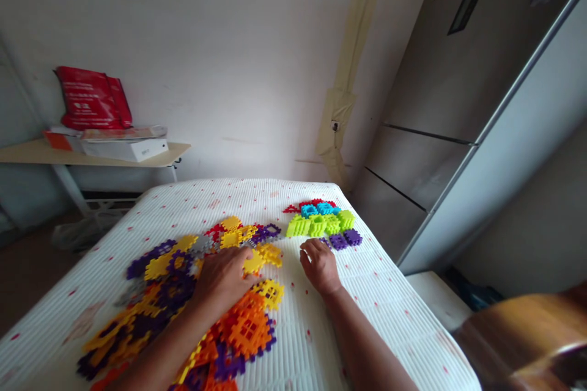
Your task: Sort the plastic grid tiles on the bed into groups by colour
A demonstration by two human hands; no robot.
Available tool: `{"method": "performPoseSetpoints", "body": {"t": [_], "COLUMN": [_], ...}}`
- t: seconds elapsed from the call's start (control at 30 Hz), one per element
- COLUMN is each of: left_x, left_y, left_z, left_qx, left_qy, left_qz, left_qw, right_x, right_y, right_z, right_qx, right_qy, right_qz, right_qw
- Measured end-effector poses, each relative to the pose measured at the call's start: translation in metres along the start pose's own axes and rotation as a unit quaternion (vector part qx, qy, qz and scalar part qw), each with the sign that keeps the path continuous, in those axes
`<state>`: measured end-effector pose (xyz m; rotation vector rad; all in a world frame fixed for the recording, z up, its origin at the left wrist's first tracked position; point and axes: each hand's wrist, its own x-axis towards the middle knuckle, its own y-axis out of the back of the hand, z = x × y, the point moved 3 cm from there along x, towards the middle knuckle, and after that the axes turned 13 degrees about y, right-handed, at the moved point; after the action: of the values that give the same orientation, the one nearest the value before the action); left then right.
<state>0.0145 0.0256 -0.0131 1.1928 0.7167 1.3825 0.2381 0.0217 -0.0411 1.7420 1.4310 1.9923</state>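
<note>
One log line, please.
left hand: at yellow pieces | right hand: near purple stacks | green stacks: beyond purple stacks

- The head view looks forward and down from over the near side of the table (169, 208).
- It faces the far wall (229, 73), reaching the refrigerator (431, 85) at right.
- The left hand (224, 272) and right hand (321, 267) appear close.

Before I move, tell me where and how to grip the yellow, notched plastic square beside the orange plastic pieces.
Probably pinch the yellow square by its right edge, thumb against fingertip, coming from the right: that edge faces the white ribbed cloth, while the orange plastic pieces crowd its near left side.
</note>
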Motion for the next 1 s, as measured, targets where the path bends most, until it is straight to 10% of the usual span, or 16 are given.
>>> {"method": "performPoseSetpoints", "body": {"t": [0.2,0.47,0.87,1.0], "left_x": [-0.006,-0.021,-0.032,-0.029], "left_y": [0.004,0.005,-0.011,-0.01], "left_z": [-0.009,0.003,0.006,0.001], "left_qx": [-0.132,-0.067,-0.008,-0.031], "left_qy": [-0.019,-0.123,-0.215,-0.216], "left_qz": [0.03,0.126,0.178,0.17], "left_qw": [0.991,0.982,0.96,0.961], "right_x": [0.004,0.01,0.009,0.016], "right_y": [-0.005,-0.009,-0.024,-0.009], "right_z": [-0.031,-0.074,-0.074,-0.063], "right_qx": [0.215,0.278,0.35,0.266], "right_qy": [-0.019,-0.05,-0.159,-0.139], "right_qz": [0.003,-0.007,-0.06,-0.063], "right_qw": [0.976,0.959,0.921,0.952]}}
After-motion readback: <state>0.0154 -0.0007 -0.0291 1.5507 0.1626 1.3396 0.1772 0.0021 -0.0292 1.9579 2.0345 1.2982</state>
